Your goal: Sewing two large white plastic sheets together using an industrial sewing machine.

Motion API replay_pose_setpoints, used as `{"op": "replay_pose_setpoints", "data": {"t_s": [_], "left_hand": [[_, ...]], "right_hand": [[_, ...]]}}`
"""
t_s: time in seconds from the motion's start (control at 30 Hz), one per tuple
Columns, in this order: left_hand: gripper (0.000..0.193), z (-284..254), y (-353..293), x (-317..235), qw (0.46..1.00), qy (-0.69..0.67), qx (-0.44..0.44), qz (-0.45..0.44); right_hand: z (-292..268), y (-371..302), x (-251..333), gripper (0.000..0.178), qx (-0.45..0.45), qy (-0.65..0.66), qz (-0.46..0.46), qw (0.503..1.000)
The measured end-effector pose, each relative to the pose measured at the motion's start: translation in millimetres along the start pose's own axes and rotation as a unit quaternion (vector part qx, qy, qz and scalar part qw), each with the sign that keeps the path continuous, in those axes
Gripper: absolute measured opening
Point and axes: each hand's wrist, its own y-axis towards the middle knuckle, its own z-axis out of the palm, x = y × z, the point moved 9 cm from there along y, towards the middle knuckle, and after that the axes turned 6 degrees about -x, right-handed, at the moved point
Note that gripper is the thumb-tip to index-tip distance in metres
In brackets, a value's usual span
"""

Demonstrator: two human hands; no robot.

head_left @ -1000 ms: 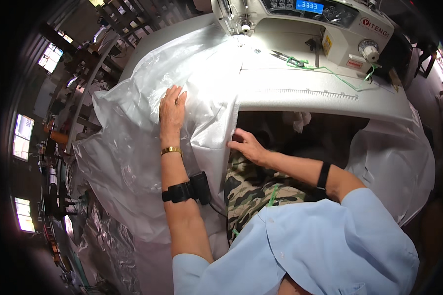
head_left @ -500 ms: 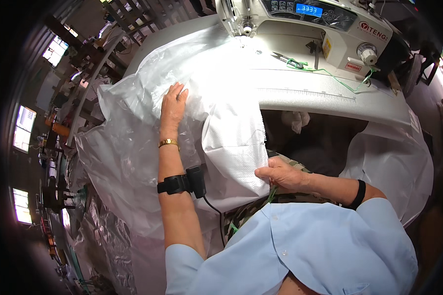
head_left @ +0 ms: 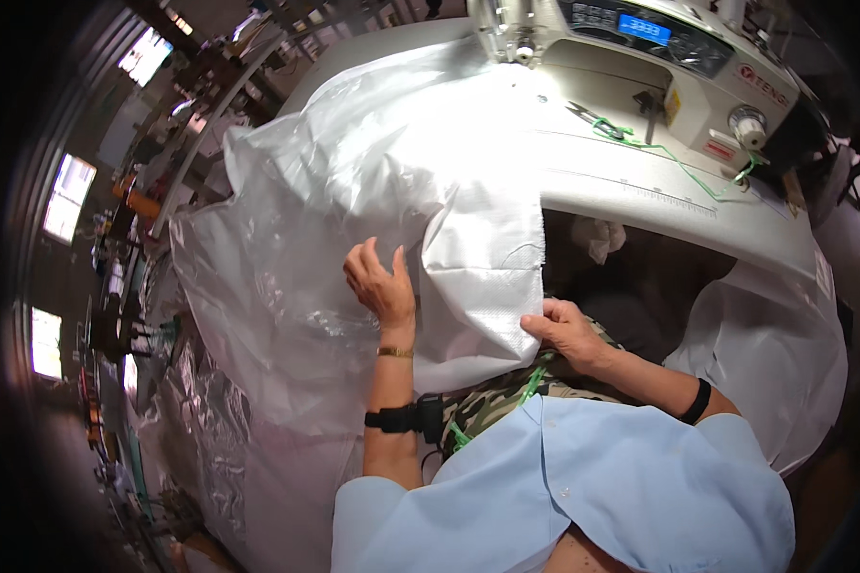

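A sewing machine (head_left: 640, 48) stands on the white table (head_left: 678, 191), green thread (head_left: 678, 153) nearby.

A small blue screen (head_left: 644, 29) is glowing on the sewing machine's (head_left: 640, 67) dark top panel; a red label (head_left: 763, 86) is sitting on its pale right end.

left hand (head_left: 382, 286) flat on clear plastic sheet (head_left: 277, 286) | right hand (head_left: 566, 332) pinching white woven sack (head_left: 483, 277) corner | sewing machine (head_left: 640, 48) behind
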Motion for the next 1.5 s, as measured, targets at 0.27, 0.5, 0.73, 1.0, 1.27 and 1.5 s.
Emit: {"op": "replay_pose_setpoints", "data": {"t_s": [0.27, 0.5, 0.73, 1.0, 1.27, 1.5], "left_hand": [[0.010, -13.8, 16.6, 67.7, 0.949, -0.237, 0.032, -0.207], [0.011, -49.8, 74.1, 22.2, 0.745, -0.545, 0.151, -0.354], [0.025, -83.3, 110.9, -34.1, 0.701, -0.528, 0.142, -0.459], [0.015, -77.8, 124.1, -10.0, 0.758, -0.521, 0.146, -0.365], [0.013, -32.6, 160.4, 69.5, 0.978, -0.044, 0.198, 0.040], [0.017, 10.9, 101.5, 67.5, 0.913, 0.182, 0.304, 0.204]], "right_hand": [[-20.6, -29.8, 111.0, 0.014, -0.207, -0.189, -0.361, 0.889], [86.3, 7.8, 123.1, 0.034, 0.104, -0.306, -0.281, 0.903], [135.4, 104.0, 87.9, 0.072, 0.108, 0.059, 0.015, 0.992], [132.7, 139.4, 123.0, 0.035, 0.102, 0.211, -0.139, 0.962], [149.6, 16.4, 62.7, 0.028, 0.277, 0.083, -0.043, 0.956], [128.3, -34.3, 48.2, 0.032, 0.339, -0.033, -0.008, 0.940]]}}
